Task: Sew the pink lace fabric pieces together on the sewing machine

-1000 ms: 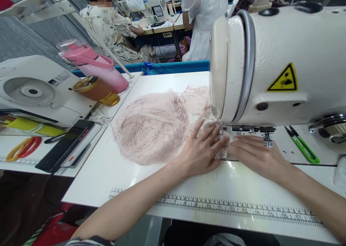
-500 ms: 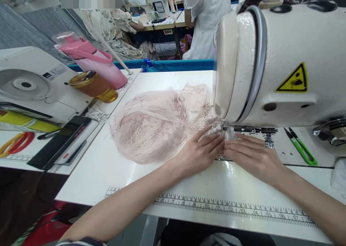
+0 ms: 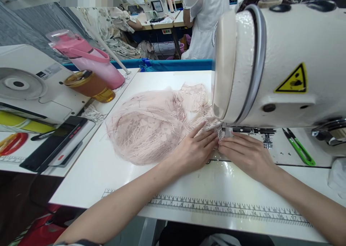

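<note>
A heap of pale pink lace fabric (image 3: 151, 125) lies on the white sewing table (image 3: 113, 174), running right under the head of a cream sewing machine (image 3: 283, 62). My left hand (image 3: 194, 150) rests flat on the lace edge, fingers stretched toward the machine's head. My right hand (image 3: 247, 154) lies flat beside it, fingertips pressing the lace just in front of the presser foot (image 3: 266, 139). The fingertips of both hands nearly meet.
Green thread snips (image 3: 298, 146) lie right of the needle. At the left stand a pink bottle (image 3: 89, 60), an amber jar (image 3: 88, 85), a black control panel (image 3: 56, 139) and another machine (image 3: 29, 87). A printed ruler (image 3: 229, 210) runs along the front edge. Two people work behind.
Both hands have slid a little left and closer together on the lace. The view has shifted slightly, and the lace has bunched a bit more at the left.
</note>
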Available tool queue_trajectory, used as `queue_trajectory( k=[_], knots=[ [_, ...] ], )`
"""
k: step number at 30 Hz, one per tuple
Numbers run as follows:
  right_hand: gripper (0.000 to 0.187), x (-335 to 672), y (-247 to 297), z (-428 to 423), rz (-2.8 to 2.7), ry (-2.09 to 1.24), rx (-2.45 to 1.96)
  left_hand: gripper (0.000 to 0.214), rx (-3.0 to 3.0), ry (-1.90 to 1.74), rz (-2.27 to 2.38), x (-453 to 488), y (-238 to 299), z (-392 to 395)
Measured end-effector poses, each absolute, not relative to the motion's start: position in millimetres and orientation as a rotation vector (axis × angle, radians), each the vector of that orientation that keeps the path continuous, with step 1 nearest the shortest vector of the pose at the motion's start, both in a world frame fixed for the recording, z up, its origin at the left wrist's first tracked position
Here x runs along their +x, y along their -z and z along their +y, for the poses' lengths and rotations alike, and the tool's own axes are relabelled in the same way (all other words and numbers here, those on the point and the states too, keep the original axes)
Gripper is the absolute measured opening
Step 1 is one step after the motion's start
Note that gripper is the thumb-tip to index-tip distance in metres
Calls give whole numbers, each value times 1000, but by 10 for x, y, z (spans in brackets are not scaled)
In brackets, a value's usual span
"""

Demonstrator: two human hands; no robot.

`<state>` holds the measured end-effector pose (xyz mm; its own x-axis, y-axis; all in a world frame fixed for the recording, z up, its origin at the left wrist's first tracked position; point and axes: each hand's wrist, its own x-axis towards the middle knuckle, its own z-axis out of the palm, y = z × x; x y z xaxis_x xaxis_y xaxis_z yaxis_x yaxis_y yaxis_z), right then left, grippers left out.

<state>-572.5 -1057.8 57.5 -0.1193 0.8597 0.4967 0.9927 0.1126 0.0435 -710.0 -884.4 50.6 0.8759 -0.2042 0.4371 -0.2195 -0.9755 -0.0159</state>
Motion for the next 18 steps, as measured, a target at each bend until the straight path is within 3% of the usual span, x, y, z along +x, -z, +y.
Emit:
queue_trajectory(
  k=[18],
  knots=[
    [29, -5592, -570, -10631, -2018, 440, -1967, 41, 3085, -668, -250, -7093, -575, -8954]
  ],
)
